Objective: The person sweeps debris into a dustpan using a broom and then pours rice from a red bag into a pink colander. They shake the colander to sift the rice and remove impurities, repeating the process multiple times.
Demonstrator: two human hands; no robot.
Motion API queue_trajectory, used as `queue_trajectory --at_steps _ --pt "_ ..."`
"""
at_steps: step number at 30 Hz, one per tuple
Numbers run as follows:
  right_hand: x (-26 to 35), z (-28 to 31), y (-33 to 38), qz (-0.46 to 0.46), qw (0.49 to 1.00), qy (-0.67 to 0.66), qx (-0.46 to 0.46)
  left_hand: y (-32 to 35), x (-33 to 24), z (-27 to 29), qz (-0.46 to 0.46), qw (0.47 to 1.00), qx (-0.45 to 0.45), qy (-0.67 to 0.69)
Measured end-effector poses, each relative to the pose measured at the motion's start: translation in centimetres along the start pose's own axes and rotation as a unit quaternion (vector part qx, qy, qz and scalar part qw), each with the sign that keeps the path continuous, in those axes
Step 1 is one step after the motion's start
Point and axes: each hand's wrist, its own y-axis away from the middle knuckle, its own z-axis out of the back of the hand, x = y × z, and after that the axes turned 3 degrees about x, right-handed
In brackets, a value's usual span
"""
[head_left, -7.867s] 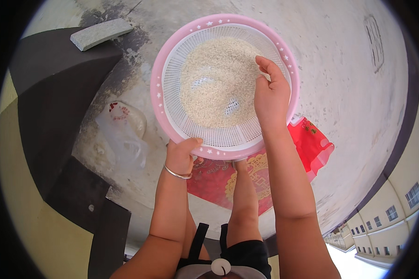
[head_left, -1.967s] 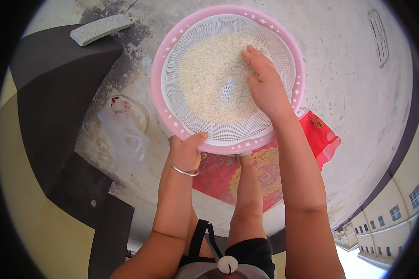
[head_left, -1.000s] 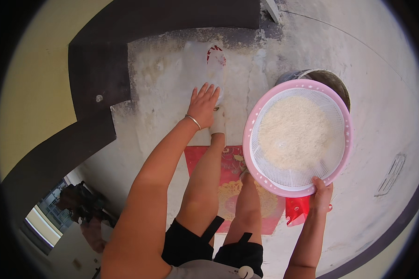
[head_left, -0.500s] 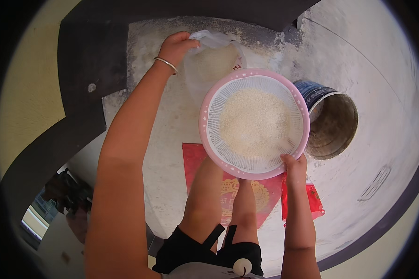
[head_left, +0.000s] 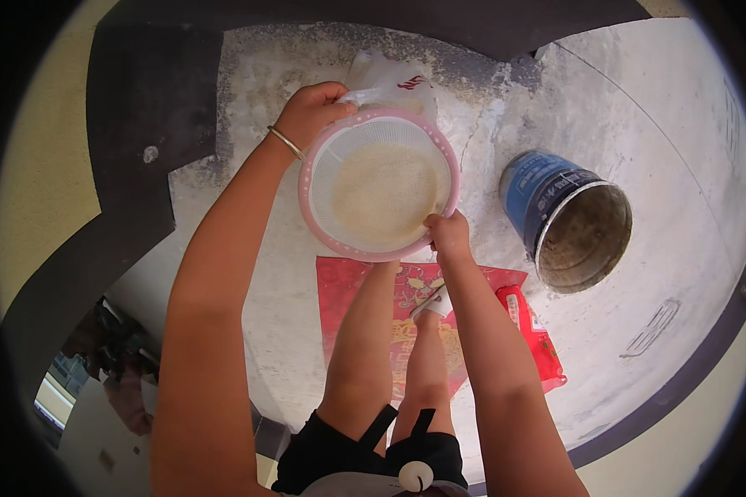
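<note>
A white colander with a pink rim is held up in front of me, and a layer of white rice lies in it. My right hand is closed on the rim at its lower right, thumb on the inner side. At the upper left, the fingers of my left hand pinch the edge of a translucent plastic bag with a red mark. That hand is right beside the rim; whether it also grips the rim I cannot tell. The colander covers the bag's lower part.
A blue metal bucket with a stained inside leans to the right. Below the colander lies a red mat with gold print, and beside it a red packet. Dark border edges the pale floor at left.
The colander has moved left and a little up with my right hand, now overlapping the bag's lower part. My left hand has come slightly down, still on the bag. More of the bucket shows.
</note>
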Motion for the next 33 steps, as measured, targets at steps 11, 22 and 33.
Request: queue_trajectory --at_steps 11,22,33 --pt "2.8 -0.5 -2.1 0.065 0.991 0.055 -0.100 3.7 3.0 -0.3 0.055 0.995 0.079 0.036" --pt "6.7 -3.0 -2.7 0.330 0.878 0.295 -0.184 4.7 1.0 -1.1 0.043 0.951 0.052 0.303" --pt "11.6 -7.1 -0.1 0.145 0.989 0.043 0.000 2.1 1.3 2.1 0.019 0.936 -0.030 0.350"
